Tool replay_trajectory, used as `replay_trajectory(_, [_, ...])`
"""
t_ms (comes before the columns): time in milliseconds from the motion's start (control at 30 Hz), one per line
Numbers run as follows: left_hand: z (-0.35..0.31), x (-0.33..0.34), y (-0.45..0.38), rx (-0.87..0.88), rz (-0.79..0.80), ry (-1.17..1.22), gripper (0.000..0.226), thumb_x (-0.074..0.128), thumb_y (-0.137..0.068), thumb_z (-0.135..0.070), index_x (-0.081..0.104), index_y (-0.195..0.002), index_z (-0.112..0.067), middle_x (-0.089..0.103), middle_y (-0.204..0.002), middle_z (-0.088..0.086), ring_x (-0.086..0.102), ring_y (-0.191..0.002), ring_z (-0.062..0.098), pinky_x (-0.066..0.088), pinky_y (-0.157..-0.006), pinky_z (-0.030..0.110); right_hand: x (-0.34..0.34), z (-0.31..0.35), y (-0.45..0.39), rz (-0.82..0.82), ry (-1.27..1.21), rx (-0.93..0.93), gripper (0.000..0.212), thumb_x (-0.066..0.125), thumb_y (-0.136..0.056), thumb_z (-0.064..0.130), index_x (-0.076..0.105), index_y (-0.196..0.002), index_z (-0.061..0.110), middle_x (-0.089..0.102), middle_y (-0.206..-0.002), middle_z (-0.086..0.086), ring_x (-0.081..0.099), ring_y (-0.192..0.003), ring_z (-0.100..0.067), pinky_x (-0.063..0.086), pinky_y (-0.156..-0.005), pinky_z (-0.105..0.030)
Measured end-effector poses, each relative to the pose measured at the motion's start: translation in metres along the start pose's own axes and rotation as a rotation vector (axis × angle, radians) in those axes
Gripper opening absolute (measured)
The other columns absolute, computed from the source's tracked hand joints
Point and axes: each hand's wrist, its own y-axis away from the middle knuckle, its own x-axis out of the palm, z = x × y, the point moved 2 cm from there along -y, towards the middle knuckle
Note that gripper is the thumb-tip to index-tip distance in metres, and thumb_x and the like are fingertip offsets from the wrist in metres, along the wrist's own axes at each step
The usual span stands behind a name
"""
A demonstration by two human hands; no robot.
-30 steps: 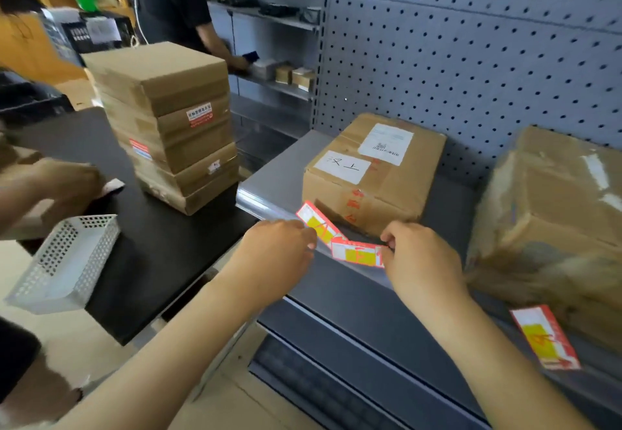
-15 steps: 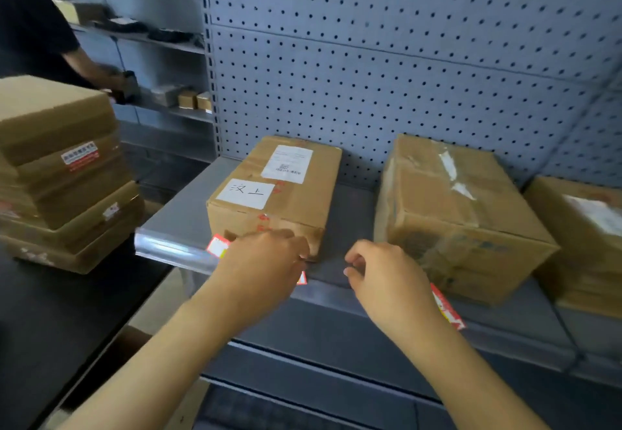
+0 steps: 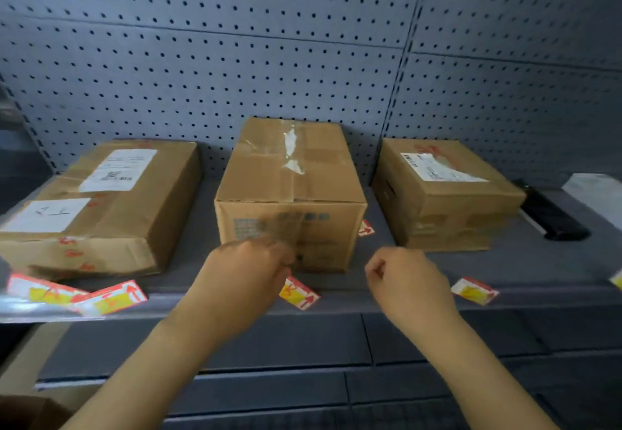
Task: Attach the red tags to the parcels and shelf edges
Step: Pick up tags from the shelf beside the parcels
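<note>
Three brown corrugated cardboard parcels sit on a matte grey metal shelf (image 3: 437,271) backed by perforated pegboard (image 3: 235,59): a flat left parcel (image 3: 111,214) bearing white paper labels, a taller taped middle parcel (image 3: 289,194) and a smaller right parcel (image 3: 444,194). Rectangular red tags with yellow panels lie along the shelf's front edge: two at left (image 3: 77,295), one below the middle parcel (image 3: 299,293), one further right (image 3: 474,291); another (image 3: 366,228) peeks from beside the middle parcel. The person's left hand (image 3: 245,278), fingers curled, touches the middle parcel's front, partly covering the tag beneath; whether it grips anything cannot be told. The right hand (image 3: 407,281) hovers in a loose fist, its grasp unclear. Motion blur smears all printing
</note>
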Motion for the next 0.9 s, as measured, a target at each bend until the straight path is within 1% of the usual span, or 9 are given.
replay_trajectory(67, [-0.006, 0.008, 0.0, -0.02, 0.005, 0.022, 0.005, 0.062, -0.071, -0.027, 0.065, -0.068, -0.025, 0.067, -0.064, -0.005, 0.065, -0.051, 0.021, 0.048, -0.038, 0.028, 0.003, -0.018, -0.022, -0.031, -0.008, 0.005, 0.018, 0.052, -0.091, 0.02, 0.067, -0.099, 0.022, 0.067, -0.104, -0.006, 0.063, -0.094, -0.028, 0.05, -0.068, -0.032])
replay_trajectory(200, [-0.013, 0.018, 0.001, -0.072, 0.039, 0.002, 0.01, 0.074, -0.071, -0.022, 0.065, -0.071, -0.027, 0.068, -0.066, -0.008, 0.065, -0.053, 0.019, 0.048, -0.04, 0.028, 0.022, -0.023, -0.079, -0.039, -0.033, -0.125, 0.022, 0.053, -0.089, 0.015, 0.063, -0.105, 0.003, 0.061, -0.109, -0.017, 0.06, -0.096, -0.035, 0.045, -0.067, -0.033])
replay_trajectory(400, [-0.017, 0.016, 0.003, -0.114, 0.055, -0.039, 0.022, 0.083, -0.059, -0.025, 0.066, -0.07, -0.031, 0.067, -0.061, -0.01, 0.063, -0.047, 0.015, 0.045, -0.035, 0.026, 0.05, -0.008, -0.14, 0.026, 0.027, -0.058, 0.033, 0.047, -0.091, 0.007, 0.055, -0.123, 0.005, 0.049, -0.128, -0.019, 0.047, -0.117, -0.034, 0.045, -0.092, -0.037])
replay_trajectory(567, [-0.011, 0.018, 0.011, -0.151, 0.053, -0.017, 0.014, 0.078, -0.069, -0.024, 0.068, -0.078, -0.028, 0.07, -0.069, -0.007, 0.067, -0.057, 0.019, 0.05, -0.044, 0.03, 0.05, -0.009, -0.153, 0.059, 0.01, 0.078, 0.036, 0.044, -0.093, 0.013, 0.051, -0.126, 0.002, 0.042, -0.133, -0.021, 0.043, -0.12, -0.036, 0.042, -0.098, -0.041])
replay_trajectory(633, [-0.011, 0.017, 0.013, -0.153, 0.053, -0.011, 0.015, 0.079, -0.069, -0.024, 0.069, -0.08, -0.028, 0.07, -0.069, -0.007, 0.067, -0.056, 0.021, 0.051, -0.044, 0.031, 0.047, -0.011, -0.154, 0.116, -0.104, 0.109, 0.026, 0.043, -0.094, 0.014, 0.06, -0.112, 0.005, 0.052, -0.12, -0.02, 0.052, -0.111, -0.034, 0.049, -0.082, -0.036])
replay_trajectory(667, [-0.012, 0.016, 0.014, -0.153, 0.062, -0.009, 0.017, 0.08, -0.067, -0.024, 0.069, -0.079, -0.029, 0.069, -0.067, -0.007, 0.066, -0.054, 0.021, 0.051, -0.042, 0.031, 0.045, -0.012, -0.154, 0.152, -0.158, 0.118, 0.02, 0.045, -0.094, 0.013, 0.064, -0.093, 0.009, 0.058, -0.103, -0.016, 0.057, -0.1, -0.032, 0.049, -0.067, -0.03])
replay_trajectory(733, [-0.014, 0.014, 0.015, -0.15, 0.067, 0.005, 0.016, 0.079, -0.068, -0.025, 0.069, -0.08, -0.029, 0.069, -0.067, -0.007, 0.066, -0.054, 0.021, 0.051, -0.042, 0.032, 0.039, -0.012, -0.154, 0.239, -0.17, 0.139, 0.027, 0.05, -0.09, 0.005, 0.053, -0.064, 0.013, 0.054, -0.073, -0.009, 0.059, -0.075, -0.026, 0.039, -0.046, -0.026])
replay_trajectory(800, [-0.017, 0.013, 0.013, -0.149, 0.077, 0.027, 0.011, 0.075, -0.074, -0.025, 0.069, -0.083, -0.027, 0.07, -0.071, -0.005, 0.067, -0.06, 0.022, 0.053, -0.047, 0.034, 0.034, -0.012, -0.151, 0.319, -0.166, 0.171, 0.026, 0.054, -0.086, 0.0, 0.05, -0.062, 0.009, 0.053, -0.067, -0.011, 0.056, -0.062, -0.023, 0.039, -0.039, -0.024])
replay_trajectory(900, [-0.02, 0.014, 0.013, -0.142, 0.089, 0.032, 0.008, 0.071, -0.078, -0.026, 0.068, -0.086, -0.026, 0.071, -0.076, -0.005, 0.068, -0.064, 0.022, 0.053, -0.051, 0.033, 0.03, -0.011, -0.146, 0.401, -0.087, 0.164, 0.015, 0.058, -0.089, 0.011, 0.053, -0.077, 0.004, 0.052, -0.07, -0.011, 0.052, -0.057, -0.02, 0.039, -0.041, -0.024])
